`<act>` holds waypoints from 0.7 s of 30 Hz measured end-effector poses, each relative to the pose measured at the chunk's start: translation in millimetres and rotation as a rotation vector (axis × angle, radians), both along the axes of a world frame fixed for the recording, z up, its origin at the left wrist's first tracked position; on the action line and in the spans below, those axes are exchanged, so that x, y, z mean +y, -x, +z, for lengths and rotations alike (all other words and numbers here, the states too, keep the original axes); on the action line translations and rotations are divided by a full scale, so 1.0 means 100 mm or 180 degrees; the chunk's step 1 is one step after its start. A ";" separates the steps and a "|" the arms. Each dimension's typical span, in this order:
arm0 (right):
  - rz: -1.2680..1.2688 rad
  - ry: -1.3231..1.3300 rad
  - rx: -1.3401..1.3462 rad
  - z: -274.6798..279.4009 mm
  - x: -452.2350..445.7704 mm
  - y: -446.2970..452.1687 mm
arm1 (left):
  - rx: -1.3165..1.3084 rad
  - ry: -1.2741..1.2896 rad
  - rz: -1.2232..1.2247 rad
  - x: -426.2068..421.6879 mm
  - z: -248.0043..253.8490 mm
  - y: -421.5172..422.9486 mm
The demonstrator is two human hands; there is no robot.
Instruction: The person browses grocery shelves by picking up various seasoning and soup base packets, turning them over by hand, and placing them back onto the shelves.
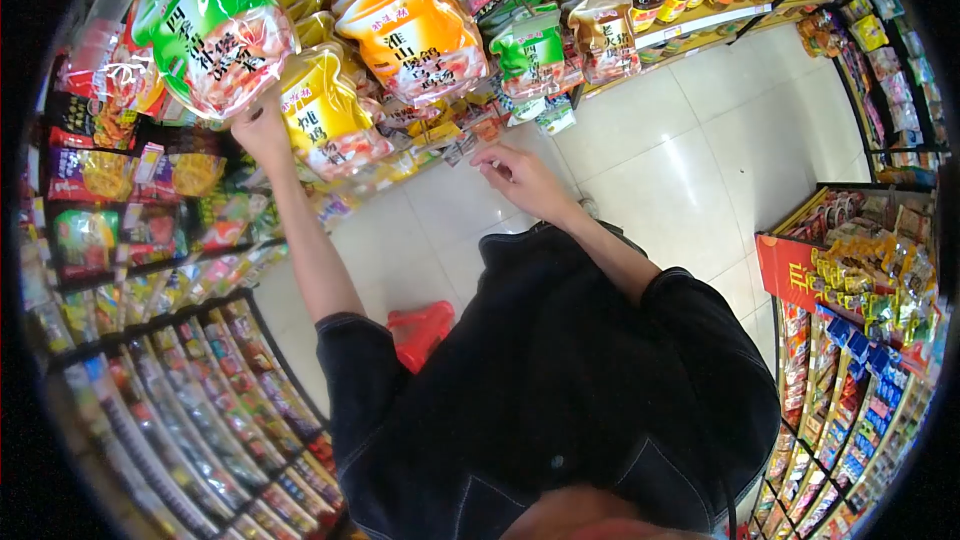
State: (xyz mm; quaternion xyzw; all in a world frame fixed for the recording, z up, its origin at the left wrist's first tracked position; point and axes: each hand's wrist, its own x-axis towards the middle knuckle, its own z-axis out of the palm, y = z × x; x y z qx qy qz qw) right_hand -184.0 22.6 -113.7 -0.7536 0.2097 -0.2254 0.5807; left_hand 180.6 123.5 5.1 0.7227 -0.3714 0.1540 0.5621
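We look down on a shop aisle from above a person in black clothing (570, 360), both arms stretched towards a display of soup-ingredient pouches at the far left. The left hand (265, 130) touches the near edge of a large green pouch (215, 30), which stands at the far left of the display; most of the fingers pass out of sight there, so we cannot tell whether the grip is clamped on it. This pouch is shaped like a pot, with Chinese lettering and a picture of pale ingredients across its front. Just right of that hand is a yellow pouch (325, 110), and beyond it a bigger orange pouch (408, 30), both with meat pictured on them. Farther right, side by side, are a small green pouch (530, 55) and a brown pouch (603, 37).

The right hand (525, 180) hovers over the pale tiled floor (660, 160), fingers loosely curled, thumb and fingertips apart.

On the left we see purple packets (100, 172) in a rack; nearer, rows of small packets (200, 390). At the far right, bottles (672, 5) with dark contents line a shelf. To the right, a red-sided box (783, 265) is heaped with packets, many of them yellow.
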 end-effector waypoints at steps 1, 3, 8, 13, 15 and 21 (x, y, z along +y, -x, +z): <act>-0.0007 0.0003 -0.0007 0.01 -0.02 0.03 | 0.0043 -0.0085 0.0025 0.01 0.00 0.02; -0.0028 -0.0037 -0.0025 0.02 -0.07 0.06 | 0.0002 -0.0359 0.0005 0.06 0.02 0.06; -0.0302 0.0255 -0.0400 0.07 -0.32 0.12 | -0.1125 -0.1904 0.0800 0.22 -0.11 0.17; -0.1253 0.0800 -0.0742 0.41 -1.30 0.09 | -0.1235 -0.1954 0.1446 0.10 -0.10 0.75; -0.1285 0.0972 -0.0771 0.61 -1.67 0.00 | -0.1290 -0.2016 0.1684 0.07 -0.05 1.00; -0.1141 0.1827 -0.0623 0.59 -2.25 -0.65 | -0.0925 -0.1288 0.1649 0.21 -0.30 1.73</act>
